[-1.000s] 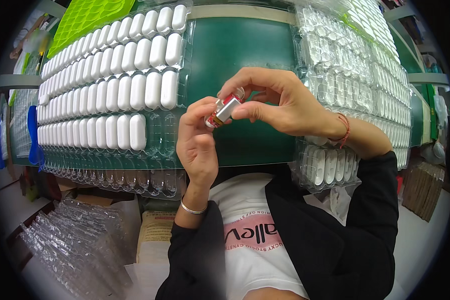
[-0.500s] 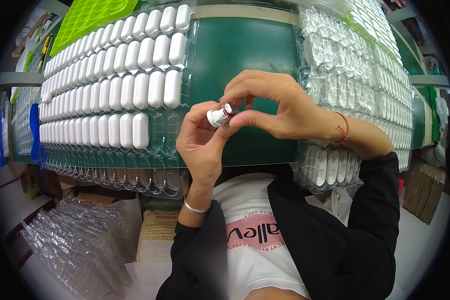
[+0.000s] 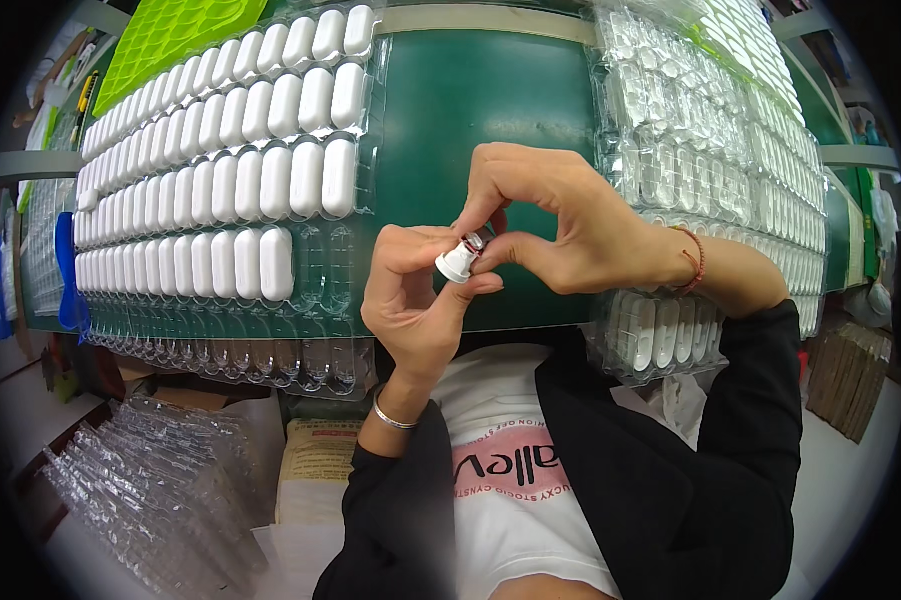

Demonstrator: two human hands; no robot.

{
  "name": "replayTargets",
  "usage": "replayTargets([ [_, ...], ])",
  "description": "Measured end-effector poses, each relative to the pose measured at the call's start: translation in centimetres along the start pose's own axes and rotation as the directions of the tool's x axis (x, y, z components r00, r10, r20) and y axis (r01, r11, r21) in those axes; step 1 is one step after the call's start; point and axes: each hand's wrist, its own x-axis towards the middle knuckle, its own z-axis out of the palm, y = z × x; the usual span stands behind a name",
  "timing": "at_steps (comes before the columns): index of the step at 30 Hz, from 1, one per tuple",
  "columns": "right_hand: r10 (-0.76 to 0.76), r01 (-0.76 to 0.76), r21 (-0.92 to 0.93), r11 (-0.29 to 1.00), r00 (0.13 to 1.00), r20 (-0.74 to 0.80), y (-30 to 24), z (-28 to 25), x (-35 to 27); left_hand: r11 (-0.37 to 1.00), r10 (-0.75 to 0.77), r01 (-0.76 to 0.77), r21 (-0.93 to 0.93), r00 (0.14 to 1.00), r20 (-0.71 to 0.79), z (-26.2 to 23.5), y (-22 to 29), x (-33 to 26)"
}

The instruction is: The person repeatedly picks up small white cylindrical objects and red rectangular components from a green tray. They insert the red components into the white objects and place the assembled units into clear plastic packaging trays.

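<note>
Over the middle of the green table, both my hands are closed on one small white plastic part (image 3: 456,263). It has a flared round base and a dark, reddish, partly shiny piece at its top. My left hand (image 3: 410,295) pinches the base between thumb and fingers. My right hand (image 3: 555,215) has its thumb and fingertips pressed at the top end. What exactly the right fingertips grip there is partly hidden. Left of my hands, rows of white oval cases (image 3: 336,178) lie in clear plastic trays (image 3: 320,262).
On the right, clear trays (image 3: 660,180) are stacked, some with white shells (image 3: 665,335). A green grid tray (image 3: 175,40) lies at the far left, and a blue object (image 3: 67,270) stands at the left edge. Below the table are bundled clear trays (image 3: 160,490) and a sack (image 3: 318,465).
The white part has tilted so its base points down and moved slightly right and lower. My left thumb has shifted below the base, and my right fingertips have closed in at its top.
</note>
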Motion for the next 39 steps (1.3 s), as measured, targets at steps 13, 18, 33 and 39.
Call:
replayTargets([
  [13, 0.125, -0.087, 0.246, 0.965, 0.982, -0.144, -0.3, 0.8, 0.2, 0.977, -0.15, 0.129, -0.167, 0.982, -0.119, -0.2, 0.3, 0.0],
  [18, 0.261, -0.151, 0.5, 0.852, 0.952, -0.157, 0.2, 0.6, 0.4, 0.974, -0.154, 0.126, -0.187, 0.977, -0.148, -0.2, 0.2, -0.1],
  [33, -0.267, 0.246, -0.126, 0.961, 0.946, -0.185, 1.0, 1.1, -0.3, 0.987, -0.123, 0.111, -0.114, 0.987, -0.106, -0.3, 0.0, 0.0],
  [39, -0.244, 0.227, -0.115, 0.967, 0.954, -0.175, 0.9, 1.0, -0.3, 0.986, -0.132, 0.121, -0.115, 0.986, -0.102, -0.4, 0.1, 0.0],
])
